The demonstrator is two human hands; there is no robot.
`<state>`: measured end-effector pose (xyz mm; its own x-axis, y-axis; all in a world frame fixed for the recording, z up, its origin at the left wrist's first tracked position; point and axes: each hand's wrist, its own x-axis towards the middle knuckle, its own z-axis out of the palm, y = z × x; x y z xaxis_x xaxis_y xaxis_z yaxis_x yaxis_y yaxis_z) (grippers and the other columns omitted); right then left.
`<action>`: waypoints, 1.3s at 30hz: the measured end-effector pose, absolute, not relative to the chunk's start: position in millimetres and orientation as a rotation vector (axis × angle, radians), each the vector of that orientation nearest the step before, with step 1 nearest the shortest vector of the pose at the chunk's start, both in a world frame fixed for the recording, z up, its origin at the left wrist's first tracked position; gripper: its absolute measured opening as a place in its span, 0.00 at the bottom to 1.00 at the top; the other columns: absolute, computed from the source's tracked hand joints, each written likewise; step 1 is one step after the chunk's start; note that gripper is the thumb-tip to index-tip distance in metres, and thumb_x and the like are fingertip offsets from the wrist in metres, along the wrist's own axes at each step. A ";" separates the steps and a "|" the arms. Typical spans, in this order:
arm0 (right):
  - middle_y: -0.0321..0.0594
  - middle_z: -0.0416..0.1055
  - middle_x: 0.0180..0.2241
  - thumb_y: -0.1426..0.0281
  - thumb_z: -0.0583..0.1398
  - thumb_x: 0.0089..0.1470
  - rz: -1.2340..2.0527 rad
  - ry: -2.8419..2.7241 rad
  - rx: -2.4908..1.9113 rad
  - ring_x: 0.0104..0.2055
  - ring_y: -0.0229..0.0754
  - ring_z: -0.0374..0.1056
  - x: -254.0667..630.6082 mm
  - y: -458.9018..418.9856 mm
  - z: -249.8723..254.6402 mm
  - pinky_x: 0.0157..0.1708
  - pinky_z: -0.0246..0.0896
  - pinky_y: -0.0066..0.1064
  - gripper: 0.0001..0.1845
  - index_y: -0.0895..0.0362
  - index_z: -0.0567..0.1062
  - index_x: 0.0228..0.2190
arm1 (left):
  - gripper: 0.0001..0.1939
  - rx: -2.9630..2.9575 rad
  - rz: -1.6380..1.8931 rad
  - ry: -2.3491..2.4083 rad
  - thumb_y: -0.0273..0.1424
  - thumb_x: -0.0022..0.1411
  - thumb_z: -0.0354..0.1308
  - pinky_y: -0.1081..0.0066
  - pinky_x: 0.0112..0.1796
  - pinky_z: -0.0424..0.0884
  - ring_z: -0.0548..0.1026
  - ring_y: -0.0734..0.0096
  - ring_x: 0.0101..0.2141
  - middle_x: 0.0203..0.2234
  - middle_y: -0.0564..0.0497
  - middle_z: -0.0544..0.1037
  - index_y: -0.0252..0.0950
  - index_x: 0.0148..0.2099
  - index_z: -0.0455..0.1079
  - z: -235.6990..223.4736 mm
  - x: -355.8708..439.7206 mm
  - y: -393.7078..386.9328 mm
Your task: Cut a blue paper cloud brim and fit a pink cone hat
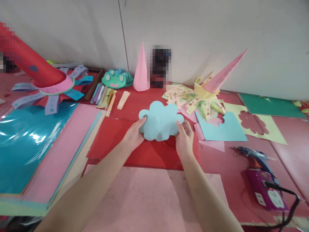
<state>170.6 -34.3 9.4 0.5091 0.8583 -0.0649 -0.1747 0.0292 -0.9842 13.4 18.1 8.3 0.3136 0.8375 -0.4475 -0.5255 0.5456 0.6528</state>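
Note:
A light-blue paper cloud (159, 121) is held up between my two hands. At its left end, my left hand (135, 133) pinches the edge with the thumb on top. My right hand (185, 137) grips the opposite end the same way, its other fingers partly hidden. Beneath the cloud lies a red sheet (108, 137), with a pale pink sheet (145, 193) nearer to me. To the right rests a light-blue sheet (224, 129) with a scalloped piece cut out of its edge.
A glue gun (258, 158) and a purple power box (265, 190) with a black cord occupy the right. Pink cones (141, 72), paper strips (177, 93), markers (100, 95) and a green frog cutout (116, 79) stand at the back. Stacked coloured sheets (62, 145) lie left.

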 end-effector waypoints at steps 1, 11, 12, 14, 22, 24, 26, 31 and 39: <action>0.32 0.62 0.26 0.59 0.63 0.48 0.906 -0.673 -1.289 0.29 0.36 0.59 170.7 -34.2 9.4 0.30 0.56 0.29 0.13 0.54 0.68 0.27 | 0.17 0.425 0.926 0.857 0.40 0.50 0.66 0.64 0.41 0.73 0.76 0.55 0.42 0.36 0.44 0.80 0.33 0.38 0.74 8.9 13.6 17.8; 0.31 0.63 0.25 0.61 0.64 0.47 0.915 -0.644 -1.325 0.28 0.35 0.58 172.0 -33.4 5.0 0.30 0.54 0.28 0.12 0.55 0.68 0.25 | 0.18 0.348 0.948 0.855 0.41 0.53 0.63 0.62 0.46 0.71 0.74 0.53 0.47 0.40 0.45 0.80 0.35 0.42 0.74 9.4 14.4 18.6; 0.31 0.63 0.26 0.61 0.63 0.47 0.910 -0.645 -1.330 0.28 0.35 0.58 171.9 -33.3 5.0 0.30 0.54 0.28 0.12 0.55 0.68 0.25 | 0.18 0.348 0.950 0.844 0.41 0.53 0.63 0.62 0.46 0.71 0.74 0.53 0.47 0.40 0.45 0.79 0.35 0.42 0.74 9.1 14.3 18.8; 0.31 0.63 0.26 0.61 0.63 0.47 0.900 -0.650 -1.335 0.29 0.35 0.58 171.8 -33.2 5.0 0.29 0.54 0.28 0.12 0.55 0.68 0.26 | 0.18 0.356 0.951 0.829 0.41 0.53 0.63 0.62 0.45 0.71 0.74 0.54 0.47 0.41 0.45 0.79 0.35 0.43 0.74 9.0 14.2 18.9; 0.30 0.62 0.24 0.62 0.63 0.48 0.896 -0.649 -1.343 0.27 0.35 0.56 172.2 -33.1 4.5 0.28 0.52 0.28 0.11 0.55 0.67 0.25 | 0.14 0.333 0.938 0.886 0.38 0.54 0.62 0.68 0.38 0.72 0.76 0.61 0.38 0.34 0.47 0.80 0.34 0.40 0.74 10.8 15.9 18.9; 0.30 0.62 0.24 0.62 0.63 0.48 0.897 -0.642 -1.348 0.27 0.35 0.56 172.2 -33.1 4.7 0.28 0.52 0.28 0.11 0.55 0.68 0.25 | 0.11 0.335 0.932 0.888 0.36 0.54 0.62 0.70 0.34 0.71 0.76 0.64 0.34 0.31 0.49 0.80 0.35 0.38 0.74 12.1 16.0 19.3; 0.30 0.62 0.25 0.62 0.63 0.47 0.888 -0.639 -1.349 0.28 0.35 0.57 172.0 -33.0 5.0 0.29 0.52 0.28 0.11 0.55 0.68 0.25 | 0.09 0.336 0.947 0.869 0.35 0.55 0.60 0.71 0.32 0.70 0.75 0.67 0.30 0.26 0.51 0.78 0.35 0.35 0.74 14.5 15.7 19.8; 0.30 0.61 0.24 0.62 0.63 0.47 0.871 -0.633 -1.354 0.28 0.35 0.56 171.6 -32.7 6.0 0.30 0.53 0.28 0.12 0.55 0.67 0.24 | 0.17 0.277 0.945 0.810 0.43 0.60 0.51 0.69 0.31 0.69 0.75 0.64 0.29 0.19 0.52 0.74 0.36 0.35 0.73 20.1 13.1 20.7; 0.30 0.61 0.24 0.61 0.63 0.47 0.868 -0.643 -1.368 0.27 0.35 0.56 172.0 -33.1 4.4 0.29 0.52 0.28 0.12 0.55 0.66 0.24 | 0.24 0.283 0.951 0.822 0.52 0.57 0.52 0.63 0.39 0.71 0.76 0.56 0.37 0.25 0.49 0.77 0.37 0.41 0.73 15.9 10.4 22.5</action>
